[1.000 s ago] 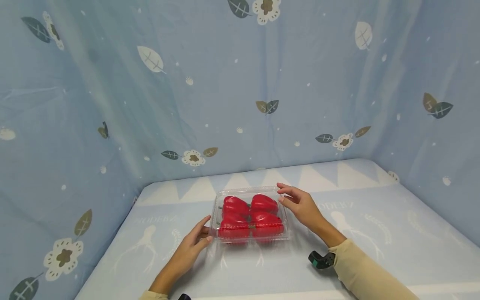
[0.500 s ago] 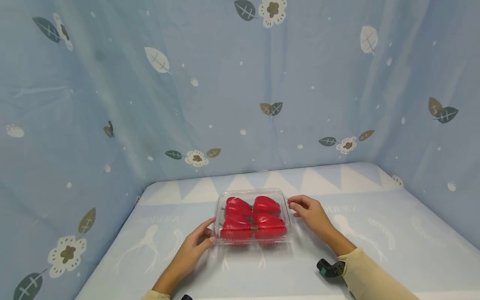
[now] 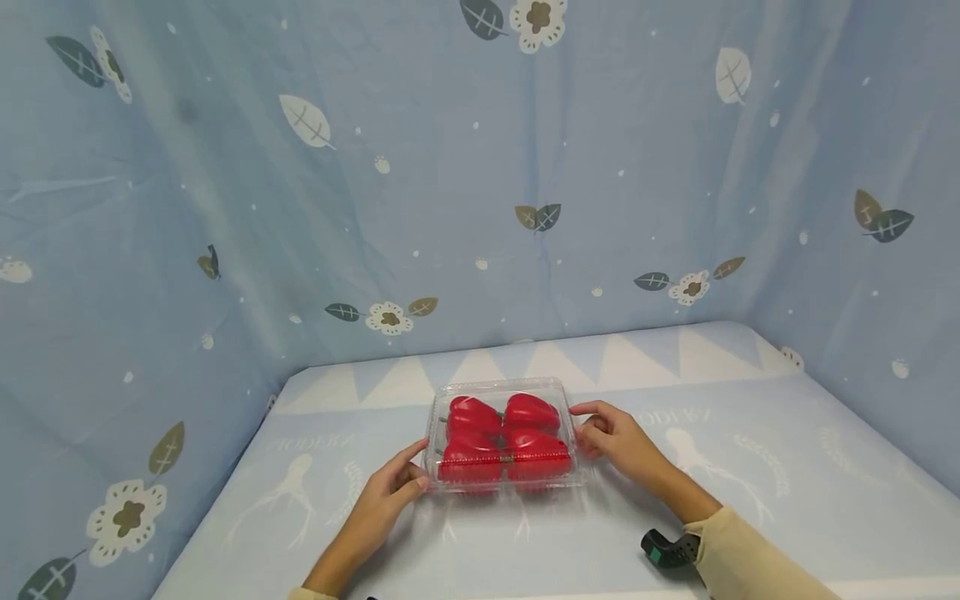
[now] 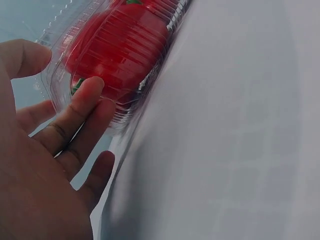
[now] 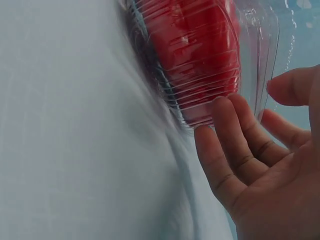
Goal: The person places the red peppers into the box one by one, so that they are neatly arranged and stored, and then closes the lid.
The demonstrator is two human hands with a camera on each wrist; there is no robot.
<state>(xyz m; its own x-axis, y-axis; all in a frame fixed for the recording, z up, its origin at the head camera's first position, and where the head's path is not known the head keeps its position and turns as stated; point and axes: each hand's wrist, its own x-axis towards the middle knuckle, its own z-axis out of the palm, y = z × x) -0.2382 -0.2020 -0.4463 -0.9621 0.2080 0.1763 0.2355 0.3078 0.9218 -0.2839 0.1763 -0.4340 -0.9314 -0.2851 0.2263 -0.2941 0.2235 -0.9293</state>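
A clear plastic clamshell box [image 3: 495,388] holds several red bell peppers [image 3: 531,412] with green stems, its lid lying over them. It stands on the cloth-covered table in the head view. At its left side, my left hand [image 3: 380,504] has loosely extended fingers against the wall, as the left wrist view also shows, and the thumb by the rim [image 4: 49,75]. On the opposite side, my right hand [image 3: 622,446] touches the ribbed wall [image 5: 200,95] with extended fingertips, its thumb close to the rim. The box's underside is hidden.
A pale blue and white patterned cloth [image 3: 300,533] covers the table. Blue curtains [image 3: 480,183] with leaf and flower prints enclose the back and both sides. A black wrist strap [image 3: 670,550] is on the right arm near the sleeve.
My right hand first drew back from the box's far right corner, then came in lower against its right side. My left hand stays at the left side, and the box has hardly moved.
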